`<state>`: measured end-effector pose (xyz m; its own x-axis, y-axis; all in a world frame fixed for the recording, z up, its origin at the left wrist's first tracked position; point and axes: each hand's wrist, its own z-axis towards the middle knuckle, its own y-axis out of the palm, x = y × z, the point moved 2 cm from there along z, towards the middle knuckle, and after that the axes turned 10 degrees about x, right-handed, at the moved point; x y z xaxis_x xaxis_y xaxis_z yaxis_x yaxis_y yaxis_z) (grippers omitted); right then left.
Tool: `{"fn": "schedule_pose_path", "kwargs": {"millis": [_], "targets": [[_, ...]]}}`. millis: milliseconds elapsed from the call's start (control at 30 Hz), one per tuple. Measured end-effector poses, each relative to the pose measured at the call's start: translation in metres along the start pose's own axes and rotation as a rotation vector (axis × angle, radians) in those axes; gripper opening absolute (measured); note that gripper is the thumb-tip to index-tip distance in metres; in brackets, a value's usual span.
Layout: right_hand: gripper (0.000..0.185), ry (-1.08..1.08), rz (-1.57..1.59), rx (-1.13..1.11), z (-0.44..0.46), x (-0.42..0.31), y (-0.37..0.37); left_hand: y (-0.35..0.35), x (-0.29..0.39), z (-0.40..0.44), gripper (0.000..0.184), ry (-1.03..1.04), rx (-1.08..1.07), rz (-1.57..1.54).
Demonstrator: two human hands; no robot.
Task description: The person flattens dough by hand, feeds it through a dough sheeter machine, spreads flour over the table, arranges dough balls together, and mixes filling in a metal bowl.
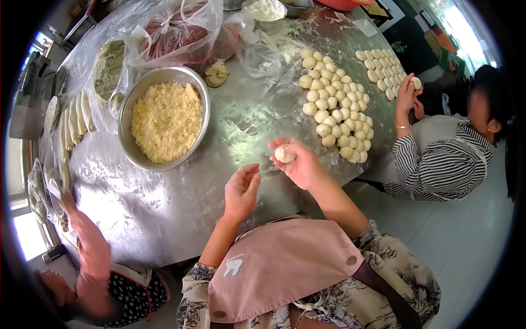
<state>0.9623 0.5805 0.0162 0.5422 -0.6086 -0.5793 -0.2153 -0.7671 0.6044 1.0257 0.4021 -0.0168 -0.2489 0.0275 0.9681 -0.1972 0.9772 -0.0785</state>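
A pale dough ball [284,154] rests in my right hand [304,166], held between the thumb and fingers above the steel table [241,126]. To its left, my left hand [241,192] hovers over the table edge with its fingers loosely bent, and nothing shows in it. A large metal bowl [205,112] with crumbly yellow filling [166,122] stands beyond my left hand. Many round dough balls [334,104] sit close together to the right, past my right hand. A small lump of dough [217,74] lies beside the bowl.
A co-worker in stripes [438,153] holds a dough ball at the right, near rows of flattened pieces [381,68]. Another person's pink sleeve [90,247] reaches in at the left, near long dough strips [74,123]. Plastic bags [181,33] and white flour [264,10] are at the back.
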Motion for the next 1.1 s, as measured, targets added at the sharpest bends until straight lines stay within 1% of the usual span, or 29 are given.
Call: {"fn": "schedule_pose_path", "kwargs": {"millis": [67,100,167,200,300,333,433,467,567,667,767,800,900,933,1033,1067,1100], "targets": [[0.022,0.052,-0.026,0.104,0.014,0.011,-0.022,0.012,0.002,0.001,0.031,-0.050,-0.052,-0.014],[0.023,0.085,-0.038,0.155,0.017,0.014,-0.029,0.014,0.004,0.002,0.031,-0.042,-0.058,-0.001],[0.025,0.061,0.072,0.065,-0.002,-0.006,-0.020,0.018,0.003,-0.002,0.031,-0.042,-0.079,0.036],[0.026,0.044,0.134,0.025,-0.009,-0.012,-0.018,0.020,-0.002,-0.003,0.031,-0.097,-0.074,0.022],[0.027,0.146,0.266,0.106,0.004,-0.017,-0.026,0.030,-0.014,0.002,0.031,-0.204,-0.062,-0.006],[0.028,0.226,0.266,0.114,0.016,-0.010,-0.035,0.035,-0.015,0.004,0.031,-0.222,-0.065,-0.003],[0.029,0.214,0.307,0.084,0.037,0.007,-0.040,0.049,-0.004,0.009,0.032,-0.241,-0.052,-0.003],[0.032,0.150,0.257,0.129,0.039,0.009,-0.041,0.051,-0.001,0.008,0.032,-0.244,-0.049,0.001],[0.033,0.027,0.119,0.083,0.030,-0.011,-0.036,0.054,-0.013,0.016,0.039,-0.264,-0.043,0.018],[0.035,-0.017,-0.033,0.100,0.030,-0.020,-0.055,0.076,0.000,0.021,0.050,-0.093,0.003,0.120],[0.037,0.094,-0.122,0.095,0.031,-0.017,-0.068,0.103,0.022,0.032,0.060,0.235,-0.059,0.423],[0.040,0.085,-0.104,0.059,0.033,-0.012,-0.066,0.112,0.027,0.036,0.058,0.243,-0.099,0.435],[0.043,-0.012,-0.134,0.000,0.026,-0.016,-0.069,0.127,0.019,0.046,0.055,0.434,-0.083,0.512],[0.050,0.016,-0.142,-0.019,0.025,-0.019,-0.076,0.130,0.024,0.048,0.051,0.319,-0.115,0.498],[0.056,-0.036,-0.302,0.127,0.020,-0.030,-0.100,0.143,0.010,0.061,0.050,0.268,-0.145,0.509],[0.057,-0.064,-0.468,0.205,0.008,-0.044,-0.104,0.149,0.008,0.067,0.049,0.277,-0.134,0.540],[0.055,-0.082,-0.483,0.221,0.002,-0.049,-0.112,0.156,0.007,0.072,0.049,0.286,-0.121,0.570]]}}
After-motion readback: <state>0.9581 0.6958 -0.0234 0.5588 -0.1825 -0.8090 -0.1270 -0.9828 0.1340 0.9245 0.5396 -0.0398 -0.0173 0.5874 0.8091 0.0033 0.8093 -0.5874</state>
